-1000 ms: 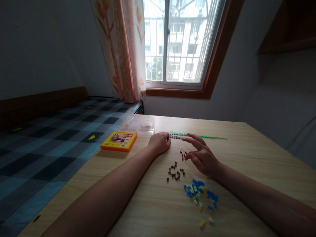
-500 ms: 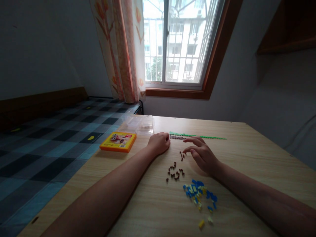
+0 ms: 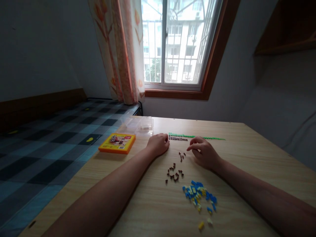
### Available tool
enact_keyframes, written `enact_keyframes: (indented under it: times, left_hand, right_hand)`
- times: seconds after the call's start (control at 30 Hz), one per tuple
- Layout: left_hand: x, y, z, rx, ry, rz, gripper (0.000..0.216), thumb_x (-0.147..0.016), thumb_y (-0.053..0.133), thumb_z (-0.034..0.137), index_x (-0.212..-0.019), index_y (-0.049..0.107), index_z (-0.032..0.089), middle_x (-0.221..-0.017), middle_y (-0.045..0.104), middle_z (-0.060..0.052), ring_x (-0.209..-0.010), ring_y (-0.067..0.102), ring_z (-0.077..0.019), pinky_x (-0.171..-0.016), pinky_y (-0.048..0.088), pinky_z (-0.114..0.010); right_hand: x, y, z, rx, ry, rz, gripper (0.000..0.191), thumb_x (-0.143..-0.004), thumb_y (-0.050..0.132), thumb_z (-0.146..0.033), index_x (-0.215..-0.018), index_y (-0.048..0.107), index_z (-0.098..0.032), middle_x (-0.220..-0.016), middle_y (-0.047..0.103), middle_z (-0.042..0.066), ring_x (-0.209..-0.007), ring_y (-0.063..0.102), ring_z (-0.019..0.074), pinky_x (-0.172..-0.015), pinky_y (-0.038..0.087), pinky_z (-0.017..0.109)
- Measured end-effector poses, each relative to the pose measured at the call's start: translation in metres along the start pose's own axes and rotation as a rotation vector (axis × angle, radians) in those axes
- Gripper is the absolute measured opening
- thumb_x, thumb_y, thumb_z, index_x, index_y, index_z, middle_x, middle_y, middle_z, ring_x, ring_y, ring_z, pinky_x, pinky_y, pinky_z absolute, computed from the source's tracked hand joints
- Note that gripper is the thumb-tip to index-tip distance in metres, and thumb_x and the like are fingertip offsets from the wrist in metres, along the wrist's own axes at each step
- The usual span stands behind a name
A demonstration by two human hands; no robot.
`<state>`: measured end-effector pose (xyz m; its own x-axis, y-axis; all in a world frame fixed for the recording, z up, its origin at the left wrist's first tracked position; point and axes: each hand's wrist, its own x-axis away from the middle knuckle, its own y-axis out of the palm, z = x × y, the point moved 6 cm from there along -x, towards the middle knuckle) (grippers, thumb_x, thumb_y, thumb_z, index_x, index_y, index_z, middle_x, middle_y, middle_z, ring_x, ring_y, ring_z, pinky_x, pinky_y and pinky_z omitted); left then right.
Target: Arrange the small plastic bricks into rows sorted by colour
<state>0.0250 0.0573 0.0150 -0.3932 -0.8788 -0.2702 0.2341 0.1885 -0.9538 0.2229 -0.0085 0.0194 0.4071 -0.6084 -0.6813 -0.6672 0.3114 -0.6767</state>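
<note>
My left hand (image 3: 158, 144) rests on the table with its fingers curled in. It lies at the left end of two rows of tiny pieces, and whatever its fingers might hold is hidden. The back row is of green pieces (image 3: 189, 136); in front of it runs a shorter row of dark brown pieces (image 3: 178, 139). My right hand (image 3: 202, 152) hovers or rests just right of the brown row's end, fingers bent and partly apart, with nothing visible in them. Several loose brown pieces (image 3: 181, 157) lie left of its fingertips, and more brown pieces (image 3: 175, 176) lie nearer me.
A pile of blue, yellow and cream building bricks (image 3: 199, 192) lies nearer me, with a yellow brick (image 3: 201, 225) apart from it. At the left stand an orange-yellow box (image 3: 117, 144) and a clear plastic tray (image 3: 138, 125). A checkered bed (image 3: 61, 141) adjoins the table.
My right hand's fingers have drawn in and moved slightly away from the brown row, uncovering its right end and a loose brown piece. My left hand stays in place.
</note>
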Motion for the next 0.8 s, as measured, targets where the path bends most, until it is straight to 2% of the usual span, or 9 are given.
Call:
enact_keyframes:
  times: [0.23, 0.63, 0.8]
  left_hand:
    - [0.001, -0.003, 0.002, 0.016, -0.014, 0.001, 0.019, -0.087, 0.049, 0.034, -0.087, 0.063, 0.021, -0.095, 0.068, -0.007, -0.084, 0.062, -0.0204, -0.07, 0.044, -0.03]
    - [0.001, -0.004, 0.003, 0.029, 0.012, 0.032, 0.019, -0.087, 0.049, 0.034, -0.084, 0.063, 0.021, -0.092, 0.068, -0.006, -0.08, 0.061, -0.0193, -0.068, 0.044, -0.029]
    - [0.003, -0.012, 0.014, 0.178, 0.128, 0.055, 0.018, -0.085, 0.051, 0.031, -0.082, 0.064, 0.019, -0.084, 0.066, -0.004, -0.074, 0.057, -0.0156, -0.069, 0.044, -0.027]
  right_hand:
    - [0.0, 0.009, -0.007, -0.055, -0.001, -0.146, 0.031, -0.076, 0.051, -0.006, -0.08, 0.077, -0.023, -0.082, 0.068, 0.004, -0.077, 0.061, 0.0165, -0.071, 0.049, 0.03]
    - [0.0, 0.01, -0.009, 0.03, 0.003, -0.197, 0.033, -0.076, 0.05, -0.007, -0.084, 0.077, -0.024, -0.084, 0.07, 0.004, -0.078, 0.063, 0.0169, -0.072, 0.049, 0.029]
    - [0.0, 0.009, -0.01, 0.001, 0.003, -0.194, 0.034, -0.076, 0.049, -0.006, -0.085, 0.077, -0.024, -0.084, 0.07, 0.004, -0.076, 0.063, 0.0155, -0.071, 0.049, 0.027]
